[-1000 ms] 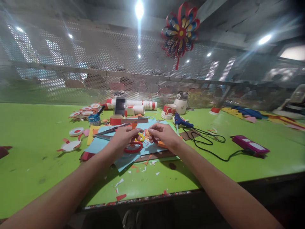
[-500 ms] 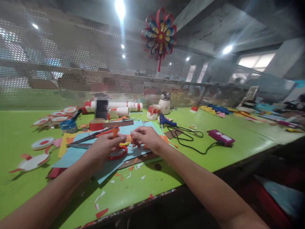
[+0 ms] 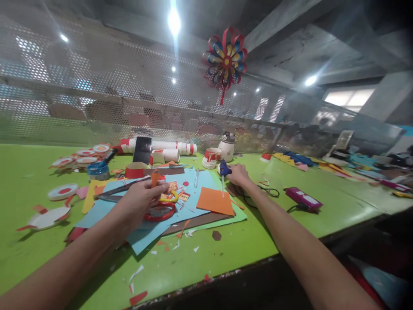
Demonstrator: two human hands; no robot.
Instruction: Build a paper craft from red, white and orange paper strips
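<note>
My left hand [image 3: 146, 196] pinches a small orange paper piece with a printed pattern [image 3: 172, 187], held above the blue paper sheets [image 3: 151, 234]. Below that hand lie red-and-yellow-handled scissors [image 3: 161, 211]. A small orange tip [image 3: 155, 175] shows just above the fingers; I cannot tell what it belongs to. My right hand [image 3: 239, 175] is closed around the handle of a blue glue gun [image 3: 225, 168], whose cord runs behind the wrist. A square of orange paper [image 3: 215, 201] lies on the sheets, left of my right forearm.
Paper-disc crafts [image 3: 48, 217] and a blue paint jar [image 3: 98, 171] sit at left. White tubes [image 3: 180, 148], a phone [image 3: 142, 150] and a bottle [image 3: 227, 147] stand at the back. A purple box [image 3: 303, 199] lies at right. Paper scraps dot the front edge.
My right hand has left the small printed paper and moved right onto the glue gun. My left hand still pinches the paper. The orange square, hidden before, is now in view.
</note>
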